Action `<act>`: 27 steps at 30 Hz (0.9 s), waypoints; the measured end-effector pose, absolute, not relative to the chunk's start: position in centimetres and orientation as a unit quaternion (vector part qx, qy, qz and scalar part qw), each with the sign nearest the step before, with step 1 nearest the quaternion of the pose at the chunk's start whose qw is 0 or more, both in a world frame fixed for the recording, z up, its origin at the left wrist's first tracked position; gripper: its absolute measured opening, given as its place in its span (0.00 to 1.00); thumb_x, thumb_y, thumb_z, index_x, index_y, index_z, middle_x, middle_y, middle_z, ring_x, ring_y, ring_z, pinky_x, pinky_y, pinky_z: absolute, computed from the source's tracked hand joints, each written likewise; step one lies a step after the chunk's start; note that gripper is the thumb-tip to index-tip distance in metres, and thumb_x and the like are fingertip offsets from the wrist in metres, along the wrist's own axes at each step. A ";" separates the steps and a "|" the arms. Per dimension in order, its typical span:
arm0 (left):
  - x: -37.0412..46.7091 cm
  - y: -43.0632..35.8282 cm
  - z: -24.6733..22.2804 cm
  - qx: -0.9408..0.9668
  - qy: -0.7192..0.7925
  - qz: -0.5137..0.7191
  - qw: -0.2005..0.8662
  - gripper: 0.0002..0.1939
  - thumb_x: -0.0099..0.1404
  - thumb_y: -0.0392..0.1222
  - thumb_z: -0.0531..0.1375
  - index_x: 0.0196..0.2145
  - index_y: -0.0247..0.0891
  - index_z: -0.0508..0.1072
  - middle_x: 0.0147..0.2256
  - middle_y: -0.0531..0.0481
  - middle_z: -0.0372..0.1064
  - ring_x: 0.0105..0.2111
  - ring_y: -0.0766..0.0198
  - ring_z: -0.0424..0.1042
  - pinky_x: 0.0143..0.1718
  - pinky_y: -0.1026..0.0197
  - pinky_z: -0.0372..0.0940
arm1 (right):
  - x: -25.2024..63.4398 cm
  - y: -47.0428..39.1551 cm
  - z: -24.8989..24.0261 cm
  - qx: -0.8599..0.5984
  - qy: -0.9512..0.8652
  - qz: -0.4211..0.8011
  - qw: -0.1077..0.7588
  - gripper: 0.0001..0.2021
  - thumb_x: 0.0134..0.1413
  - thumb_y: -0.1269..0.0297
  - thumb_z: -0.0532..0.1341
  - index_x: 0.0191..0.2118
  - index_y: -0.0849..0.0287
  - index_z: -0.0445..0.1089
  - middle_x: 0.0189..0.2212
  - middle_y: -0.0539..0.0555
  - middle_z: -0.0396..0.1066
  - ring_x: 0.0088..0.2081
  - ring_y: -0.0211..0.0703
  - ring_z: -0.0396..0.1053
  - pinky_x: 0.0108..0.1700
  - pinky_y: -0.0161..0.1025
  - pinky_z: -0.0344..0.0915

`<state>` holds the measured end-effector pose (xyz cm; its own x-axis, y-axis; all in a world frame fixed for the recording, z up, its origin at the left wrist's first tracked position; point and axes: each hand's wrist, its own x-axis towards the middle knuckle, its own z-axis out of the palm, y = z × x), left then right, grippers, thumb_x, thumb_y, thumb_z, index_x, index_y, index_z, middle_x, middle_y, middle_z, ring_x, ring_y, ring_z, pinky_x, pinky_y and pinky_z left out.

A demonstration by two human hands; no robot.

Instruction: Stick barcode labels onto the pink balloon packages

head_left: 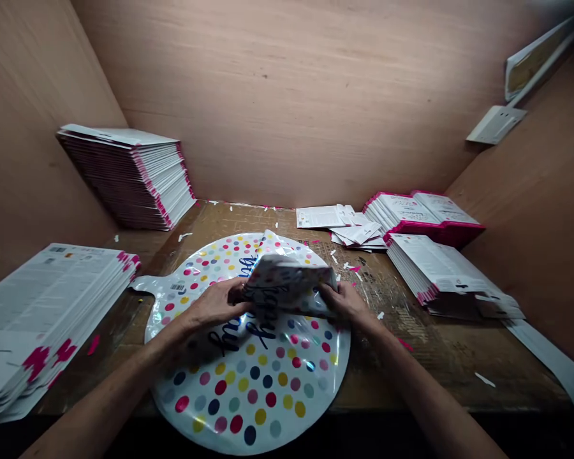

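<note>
A flat round foil balloon (pixel 256 398), white with coloured dots and dark blue lettering, lies on the cardboard-covered surface, its tail pointing left. Above its middle, a folded piece of dotted foil balloon (pixel 287 280) is partly blurred; whether it is a separate balloon I cannot tell. My left hand (pixel 217 303) pinches its left end with curled fingers. At the opposite end, my right hand (pixel 347 301) grips the edge between thumb and fingers. Both hands are closed, and some fingertips are hidden behind the foil.
White-and-pink card packets rise in a tall stack (pixel 129 178) at back left, with another stack (pixel 52 312) at near left. More packets (pixel 425 217) stand at right, beside loose white packets (pixel 342 223). Paper scraps litter the cardboard (pixel 402 344). Wooden panels (pixel 287 95) enclose the back and sides.
</note>
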<state>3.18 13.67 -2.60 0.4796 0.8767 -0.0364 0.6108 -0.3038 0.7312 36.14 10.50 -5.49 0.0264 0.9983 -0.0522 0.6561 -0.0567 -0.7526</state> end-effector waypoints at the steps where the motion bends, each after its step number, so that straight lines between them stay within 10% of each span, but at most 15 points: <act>1: 3.7 13.7 -2.7 0.770 0.511 0.191 0.331 0.18 0.58 0.50 0.57 0.42 0.41 0.76 0.34 0.51 0.77 0.37 0.56 0.75 0.38 0.60 0.66 | 35.9 10.9 -5.8 -0.670 -0.622 0.298 0.276 0.26 0.53 0.42 0.53 0.20 0.61 0.66 0.16 0.50 0.64 0.19 0.38 0.60 0.20 0.33 0.53; 22: 9.0 14.1 -2.0 0.717 0.685 0.113 0.066 0.23 0.68 0.42 0.49 0.56 0.27 0.65 0.46 0.31 0.74 0.42 0.40 0.75 0.40 0.46 0.67 | 32.4 10.9 -3.6 -0.835 -0.546 0.024 0.067 0.17 0.68 0.61 0.47 0.47 0.64 0.69 0.33 0.64 0.76 0.37 0.53 0.76 0.37 0.42 0.65; 27: 9.8 14.1 -4.6 0.823 0.542 0.158 -0.057 0.30 0.70 0.50 0.45 0.62 0.27 0.60 0.64 0.31 0.55 0.63 0.40 0.54 0.58 0.42 0.54 | 32.6 10.2 -3.3 -0.803 -0.586 -0.025 0.106 0.17 0.66 0.57 0.49 0.52 0.58 0.68 0.39 0.66 0.76 0.42 0.60 0.75 0.42 0.53 0.71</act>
<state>9.75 14.10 -4.61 0.3625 0.8749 0.3211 0.9107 -0.4057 0.0772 32.61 10.22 -3.25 0.3125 0.9357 0.1638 0.9463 -0.2915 -0.1402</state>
